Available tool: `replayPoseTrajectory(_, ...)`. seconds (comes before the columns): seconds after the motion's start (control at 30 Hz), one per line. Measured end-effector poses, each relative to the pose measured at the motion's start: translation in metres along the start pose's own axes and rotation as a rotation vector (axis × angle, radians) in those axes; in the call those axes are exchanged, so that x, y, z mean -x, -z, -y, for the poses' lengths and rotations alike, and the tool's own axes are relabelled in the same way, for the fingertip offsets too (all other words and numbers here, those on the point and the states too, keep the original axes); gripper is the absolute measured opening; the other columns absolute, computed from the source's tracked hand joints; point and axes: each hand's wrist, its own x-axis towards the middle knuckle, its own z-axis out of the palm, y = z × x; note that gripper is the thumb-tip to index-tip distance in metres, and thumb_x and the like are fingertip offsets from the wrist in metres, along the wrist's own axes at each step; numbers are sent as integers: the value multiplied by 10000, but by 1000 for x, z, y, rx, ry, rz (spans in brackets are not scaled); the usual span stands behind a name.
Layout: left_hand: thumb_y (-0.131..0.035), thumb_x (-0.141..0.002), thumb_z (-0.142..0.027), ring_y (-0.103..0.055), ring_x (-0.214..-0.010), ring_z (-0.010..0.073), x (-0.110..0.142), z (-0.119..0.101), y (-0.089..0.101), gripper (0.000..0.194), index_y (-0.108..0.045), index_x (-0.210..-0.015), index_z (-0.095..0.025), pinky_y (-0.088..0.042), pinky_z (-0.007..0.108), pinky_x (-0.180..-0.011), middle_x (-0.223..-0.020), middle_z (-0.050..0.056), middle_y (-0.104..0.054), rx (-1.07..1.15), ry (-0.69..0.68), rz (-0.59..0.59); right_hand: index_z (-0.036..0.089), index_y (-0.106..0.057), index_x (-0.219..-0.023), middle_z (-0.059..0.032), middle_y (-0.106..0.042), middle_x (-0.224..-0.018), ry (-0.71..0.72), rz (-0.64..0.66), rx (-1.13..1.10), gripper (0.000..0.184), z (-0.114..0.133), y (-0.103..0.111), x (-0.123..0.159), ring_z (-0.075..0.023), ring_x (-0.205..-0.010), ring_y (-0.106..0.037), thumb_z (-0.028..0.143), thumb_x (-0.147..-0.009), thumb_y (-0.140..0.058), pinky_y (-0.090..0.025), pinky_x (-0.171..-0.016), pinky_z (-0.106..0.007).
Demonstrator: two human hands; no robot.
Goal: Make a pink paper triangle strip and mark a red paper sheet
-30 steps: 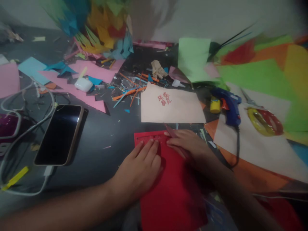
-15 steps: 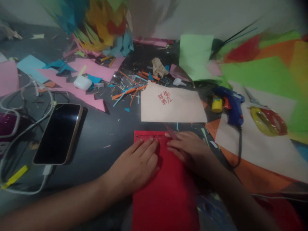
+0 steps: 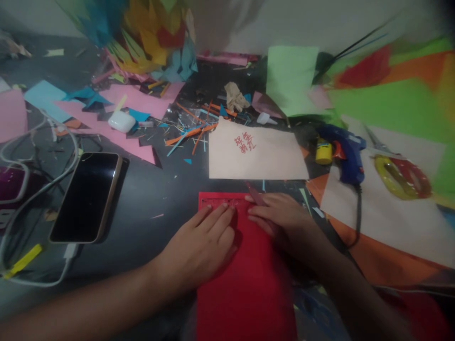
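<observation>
A sheet of red paper (image 3: 245, 284) lies lengthwise in front of me and runs off the bottom of the view. Along its far edge is a clear strip (image 3: 213, 201) that looks like a see-through ruler, with faint markings. My left hand (image 3: 206, 241) rests on the paper, fingers stretched flat and fingertips pressing at the strip. Between the fingers of my right hand (image 3: 280, 215) is a dark red pen (image 3: 255, 193), tilted, close to the right end of the strip. Whether its tip touches the paper is hidden.
Beyond the red paper lies a cream sheet (image 3: 259, 154) with red handwriting. At the left is a charging phone (image 3: 85, 199) with its white cable. A blue glue gun (image 3: 350, 156), yellow bottle (image 3: 323, 151) and scissors (image 3: 403, 175) lie right. Paper scraps (image 3: 195, 128) litter the back.
Both hands stay nearly still on the red paper, the pen held at about the same spot. The view has shifted very slightly.
</observation>
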Motion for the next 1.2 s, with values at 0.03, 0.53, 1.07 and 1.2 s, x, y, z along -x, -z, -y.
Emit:
replayPoseTrajectory(0.03,-414,-886,-239,-549,-1114,231,0,0,0,196,-560,-920,-113,-434,370,-927,-1180,136,-603,-1,0,-2,201,-597,-959,-73,-633,-1010,1,0,0,159,0,0,0,-195,-963,-559,145,-851,-495,-427,-812,-353)
replayPoseTrajectory(0.53,-429,-881,-243,-548,-1114,235,0,0,1,191,-565,-923,-116,-428,372,-929,-1181,132,-603,1,-4,13,204,-610,-953,-78,-629,-1053,-2,9,-4,169,-2,-2,1,-206,-1002,-553,142,-842,-497,-418,-830,-359)
replayPoseTrajectory(1.07,-423,-879,-228,-546,-1119,232,1,-1,-2,193,-563,-945,-112,-441,377,-921,-1192,138,-596,2,10,12,222,-578,-964,-60,-644,-1045,-52,-34,-97,153,1,4,-3,-201,-974,-586,144,-846,-520,-456,-805,-363)
replayPoseTrajectory(1.2,-469,-854,-187,-552,-1113,239,0,-2,0,139,-555,-934,-112,-449,381,-920,-1182,143,-601,-1,5,10,257,-564,-1046,-36,-665,-1004,-169,-157,-312,234,11,19,-17,-181,-968,-608,142,-844,-537,-488,-805,-322)
